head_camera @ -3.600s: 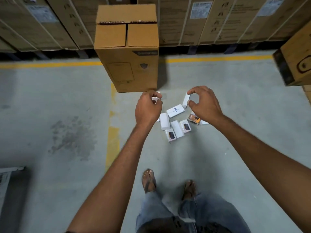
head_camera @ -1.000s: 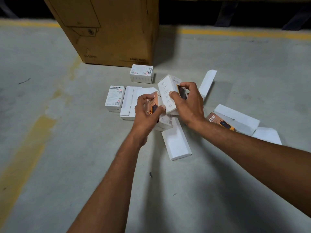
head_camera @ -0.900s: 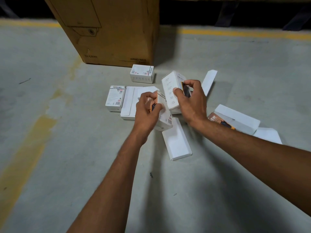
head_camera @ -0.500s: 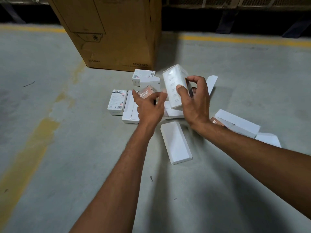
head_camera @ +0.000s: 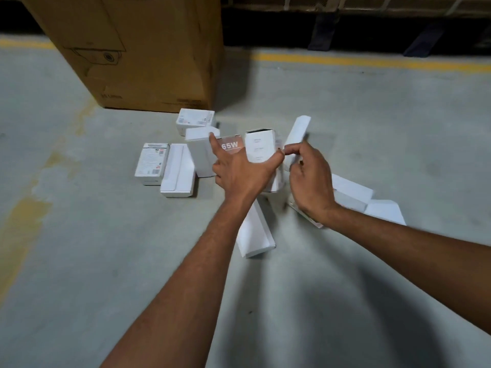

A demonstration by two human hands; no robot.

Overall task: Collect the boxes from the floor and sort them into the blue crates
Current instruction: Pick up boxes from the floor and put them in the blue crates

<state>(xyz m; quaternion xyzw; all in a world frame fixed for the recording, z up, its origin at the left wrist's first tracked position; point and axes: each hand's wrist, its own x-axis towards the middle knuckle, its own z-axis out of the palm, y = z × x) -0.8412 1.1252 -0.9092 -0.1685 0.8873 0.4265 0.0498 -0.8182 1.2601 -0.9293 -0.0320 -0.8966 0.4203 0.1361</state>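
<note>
- Left hand (head_camera: 239, 176) grips a 65W box (head_camera: 230, 146) and a white box (head_camera: 259, 150), off the floor (head_camera: 79, 261).
- Right hand (head_camera: 310, 181): fingers (head_camera: 295, 149) curl alongside; grasp unclear.
- Other boxes (head_camera: 151, 163) lie uncollected; no crates visible, sorting likely unstarted.

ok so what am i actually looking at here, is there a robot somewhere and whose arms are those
There's no machine here: it's one picture from a camera worn on a person's head, looking down at their own arms. The left hand has two small boxes in its grip, a 65W box and a white box beside it. The right hand is next to them, fingers curled; blur hides whether it holds anything. Other boxes lie scattered on the concrete floor, such as a labelled box, in front of a big cardboard carton. No blue crates are in view.
</note>
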